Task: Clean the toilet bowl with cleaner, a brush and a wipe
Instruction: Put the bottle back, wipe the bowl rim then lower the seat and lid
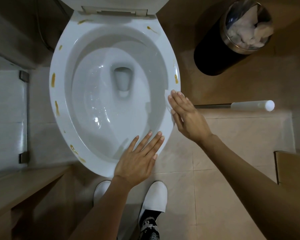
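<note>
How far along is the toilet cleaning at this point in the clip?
Done: the inside of the toilet bowl looks clean and wet. In hand: the right hand presses a white wipe flat on the rim's right side, while the left hand rests on the front rim. Left: yellow-brown stains on the left, back and right rim. The brush handle stands aside.

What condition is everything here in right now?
Toilet lid: up.
Toilet rim: spotted with yellow-brown stains.
Wipe: pressed flat on the rim.
Right hand: open, pressing the wipe.
Left hand: open, resting on the rim.
Bin: uncovered, holding crumpled paper.
</note>
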### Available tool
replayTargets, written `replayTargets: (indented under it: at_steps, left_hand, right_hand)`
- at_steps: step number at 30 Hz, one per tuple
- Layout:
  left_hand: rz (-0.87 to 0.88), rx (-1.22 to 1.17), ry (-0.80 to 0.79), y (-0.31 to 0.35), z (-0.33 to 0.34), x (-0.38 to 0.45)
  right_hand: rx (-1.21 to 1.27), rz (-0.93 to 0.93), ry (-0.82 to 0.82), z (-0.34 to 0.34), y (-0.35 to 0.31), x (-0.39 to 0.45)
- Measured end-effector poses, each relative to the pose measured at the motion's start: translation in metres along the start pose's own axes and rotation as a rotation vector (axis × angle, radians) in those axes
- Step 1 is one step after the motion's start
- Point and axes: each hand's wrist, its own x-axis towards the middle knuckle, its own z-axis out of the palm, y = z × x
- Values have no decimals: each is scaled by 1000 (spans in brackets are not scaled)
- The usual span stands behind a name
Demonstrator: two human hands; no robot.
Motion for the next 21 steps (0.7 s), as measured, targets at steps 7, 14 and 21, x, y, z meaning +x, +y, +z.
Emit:
replayTargets:
  at_steps: [7,14,21]
  left_hand:
    - [-12,5,-7,1,-2,0]
    - [-14,-16,-1,1,-2,0]
    - [-26,-23,-8,2,-4,0]
  right_hand:
    - [1,79,56,-3,6,30]
    - [-1,73,33,1,-6,1]
    - [-34,113,46,-11,12,68]
